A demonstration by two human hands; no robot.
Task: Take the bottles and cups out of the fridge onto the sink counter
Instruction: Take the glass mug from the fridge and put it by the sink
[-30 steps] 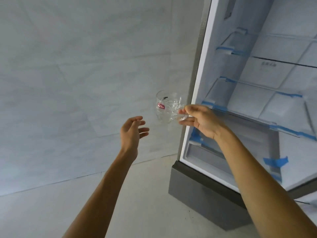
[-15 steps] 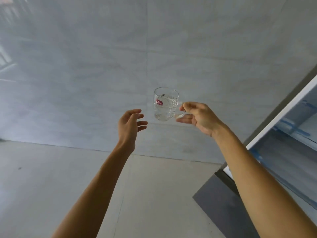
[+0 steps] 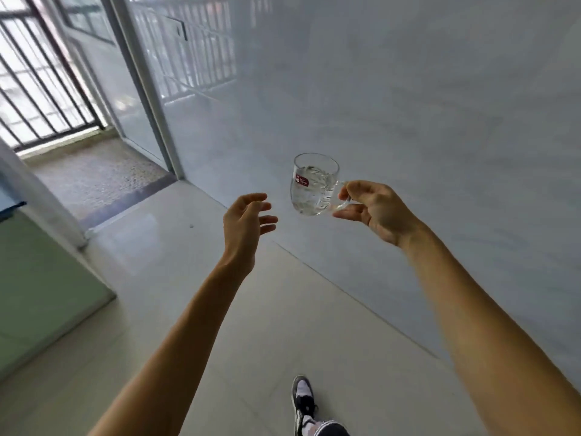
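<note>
A clear glass cup [image 3: 311,187] with a small red label and a side handle hangs upright in the air in front of a pale tiled wall. My right hand [image 3: 374,209] pinches its handle between thumb and fingers. My left hand [image 3: 246,223] floats a short way left of the cup, palm turned toward it, fingers spread and holding nothing. The fridge and the sink counter are out of view.
A pale green cabinet [image 3: 41,278] stands at the left edge. Behind it a doorway with a metal frame [image 3: 147,89] leads to a barred balcony [image 3: 41,80]. Light floor tiles run below, with my shoe [image 3: 303,401] at the bottom.
The view has swung left, away from the open fridge, which has left the frame. The cup stays in my right hand and the doorway and green cabinet have come into sight.
</note>
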